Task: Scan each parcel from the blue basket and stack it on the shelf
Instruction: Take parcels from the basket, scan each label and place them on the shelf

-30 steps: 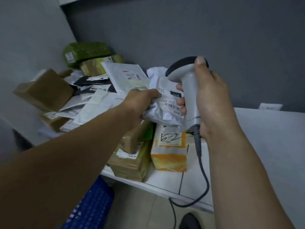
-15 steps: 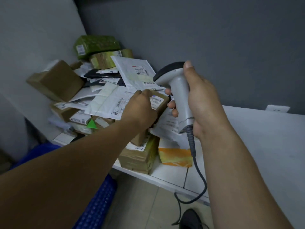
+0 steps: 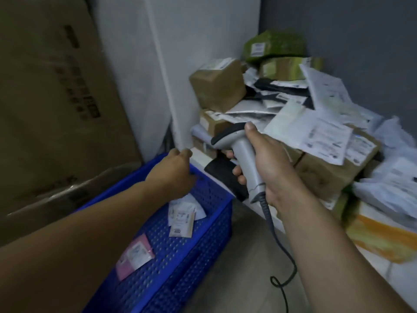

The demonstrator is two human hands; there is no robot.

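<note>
Left hand: the left hand (image 3: 172, 175) hovers inside the blue perforated plastic basket (image 3: 209, 224), fingers loosely bent and holding nothing.
Nearest parcel: a small white labelled paper parcel (image 3: 184, 214) lies just beside that hand on the person's side, its long axis pointing roughly toward the person. A flat pink mailer (image 3: 135, 254) lies closer to the person.
Right hand: the right hand (image 3: 268, 170) grips a grey corded handheld scanner (image 3: 237, 145).
Room: the basket is open above. The white shelf (image 3: 198, 157) is just to the right, and its heaped parcel pile (image 3: 216, 89) is crowded.

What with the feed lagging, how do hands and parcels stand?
Left hand empty, over basket. Right hand grips scanner. White parcel, pink parcel lie in it. Nothing blocks them.
</note>
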